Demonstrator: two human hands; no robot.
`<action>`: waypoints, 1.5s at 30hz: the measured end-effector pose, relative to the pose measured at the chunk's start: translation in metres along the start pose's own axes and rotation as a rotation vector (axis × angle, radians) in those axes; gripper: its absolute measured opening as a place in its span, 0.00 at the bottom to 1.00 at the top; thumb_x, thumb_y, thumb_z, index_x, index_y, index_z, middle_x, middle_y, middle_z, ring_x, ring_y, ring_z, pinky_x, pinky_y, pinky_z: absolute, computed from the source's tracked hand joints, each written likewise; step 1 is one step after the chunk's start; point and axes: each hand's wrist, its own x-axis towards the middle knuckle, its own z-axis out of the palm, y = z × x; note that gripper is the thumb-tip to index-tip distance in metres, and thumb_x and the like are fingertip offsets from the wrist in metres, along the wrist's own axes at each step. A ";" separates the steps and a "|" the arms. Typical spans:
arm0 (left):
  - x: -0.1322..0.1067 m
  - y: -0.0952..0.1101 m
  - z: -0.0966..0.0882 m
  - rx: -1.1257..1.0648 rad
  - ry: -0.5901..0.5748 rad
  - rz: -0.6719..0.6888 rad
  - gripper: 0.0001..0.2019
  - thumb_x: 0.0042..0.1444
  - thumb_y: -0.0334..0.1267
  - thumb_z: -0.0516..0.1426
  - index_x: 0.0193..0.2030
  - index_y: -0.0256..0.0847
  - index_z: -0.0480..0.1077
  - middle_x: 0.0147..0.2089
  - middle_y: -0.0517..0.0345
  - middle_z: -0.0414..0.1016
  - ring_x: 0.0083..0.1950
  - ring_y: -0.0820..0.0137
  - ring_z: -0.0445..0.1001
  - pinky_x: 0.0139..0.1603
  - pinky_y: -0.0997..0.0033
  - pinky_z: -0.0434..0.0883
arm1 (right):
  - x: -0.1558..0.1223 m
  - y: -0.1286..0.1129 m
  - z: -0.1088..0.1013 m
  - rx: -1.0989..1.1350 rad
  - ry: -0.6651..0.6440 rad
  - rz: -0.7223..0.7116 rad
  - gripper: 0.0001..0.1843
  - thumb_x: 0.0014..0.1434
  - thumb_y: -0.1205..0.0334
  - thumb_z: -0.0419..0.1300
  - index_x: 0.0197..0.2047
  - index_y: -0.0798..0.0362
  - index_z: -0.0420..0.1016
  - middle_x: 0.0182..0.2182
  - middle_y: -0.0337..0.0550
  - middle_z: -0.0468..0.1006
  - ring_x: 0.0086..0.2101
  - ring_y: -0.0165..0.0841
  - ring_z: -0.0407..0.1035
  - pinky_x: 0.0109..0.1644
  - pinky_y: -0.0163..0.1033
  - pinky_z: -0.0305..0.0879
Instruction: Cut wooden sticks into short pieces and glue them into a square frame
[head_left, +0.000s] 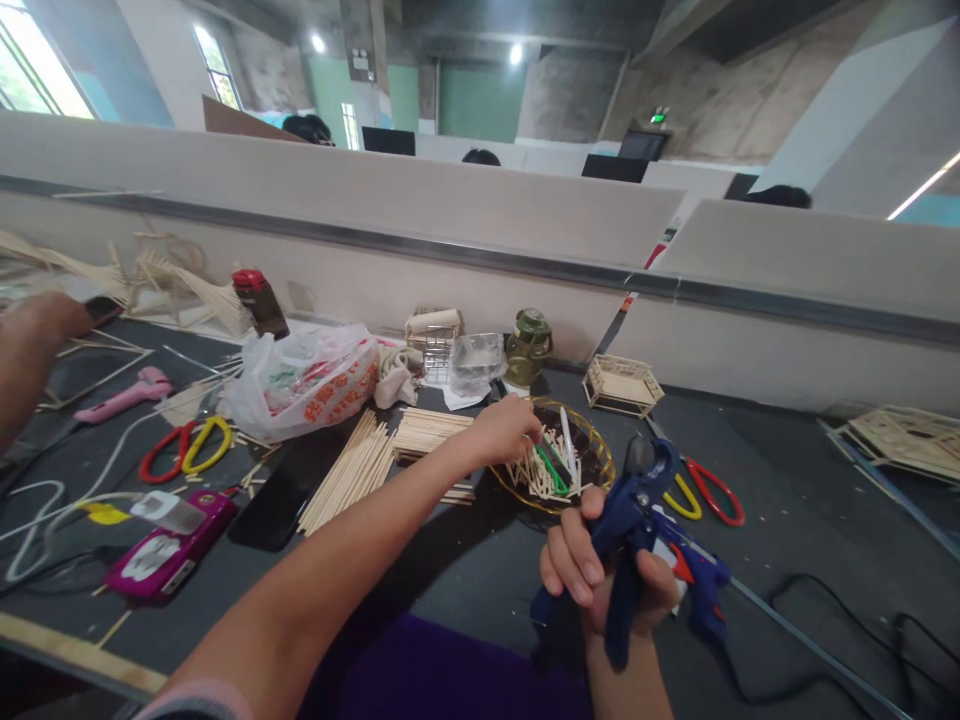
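My right hand (577, 560) is wrapped round the handles of a dark blue hand cutter (637, 500), its jaws pointing up. My left hand (506, 432) reaches over the near left side of a yellow-rimmed wicker basket (604, 440), fingers curled closed. What they hold, if anything, is hidden; a dark object shows just behind the knuckles. Inside the basket lie many short wooden sticks (536, 475), a green-handled tool (553, 470) and a white pen-like item (568, 440). Long wooden sticks (349, 470) and a stack of shorter sticks (427, 432) lie beneath and beside my left forearm.
Right of the cutter are red-and-yellow scissors (712, 490) and a blue glue gun (701, 590) with its cord. Leftward lie a phone (274, 500), a magenta power strip (176, 545), a plastic bag (307, 385) and a pink glue gun (127, 395). Another person's arm (30, 350) enters at far left.
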 end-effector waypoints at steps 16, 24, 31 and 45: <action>-0.045 -0.022 -0.013 0.020 0.161 -0.134 0.06 0.51 0.29 0.58 0.31 0.40 0.75 0.36 0.54 0.71 0.43 0.64 0.63 0.43 0.66 0.62 | 0.002 0.005 -0.005 -0.044 0.029 0.085 0.22 0.49 0.48 0.57 0.46 0.47 0.66 0.21 0.35 0.63 0.19 0.30 0.58 0.27 0.42 0.60; -0.041 -0.013 0.002 0.090 0.171 -0.075 0.05 0.50 0.30 0.58 0.27 0.40 0.76 0.39 0.51 0.68 0.45 0.62 0.61 0.45 0.63 0.61 | 0.005 0.005 -0.005 -0.036 0.056 0.088 0.22 0.50 0.51 0.56 0.48 0.49 0.66 0.23 0.38 0.65 0.21 0.31 0.60 0.29 0.43 0.60; -0.037 -0.001 0.019 0.215 0.140 -0.072 0.09 0.56 0.30 0.53 0.31 0.39 0.75 0.40 0.49 0.70 0.47 0.60 0.61 0.43 0.61 0.60 | 0.006 0.006 -0.005 -0.032 0.077 0.107 0.23 0.49 0.51 0.56 0.48 0.50 0.67 0.24 0.38 0.65 0.22 0.32 0.59 0.29 0.43 0.60; -0.030 0.016 0.039 0.177 0.035 -0.125 0.08 0.56 0.32 0.53 0.33 0.38 0.74 0.40 0.46 0.75 0.47 0.57 0.64 0.45 0.57 0.61 | 0.006 0.011 -0.003 -0.103 0.095 0.157 0.23 0.49 0.49 0.58 0.47 0.49 0.68 0.23 0.39 0.65 0.23 0.33 0.61 0.30 0.45 0.61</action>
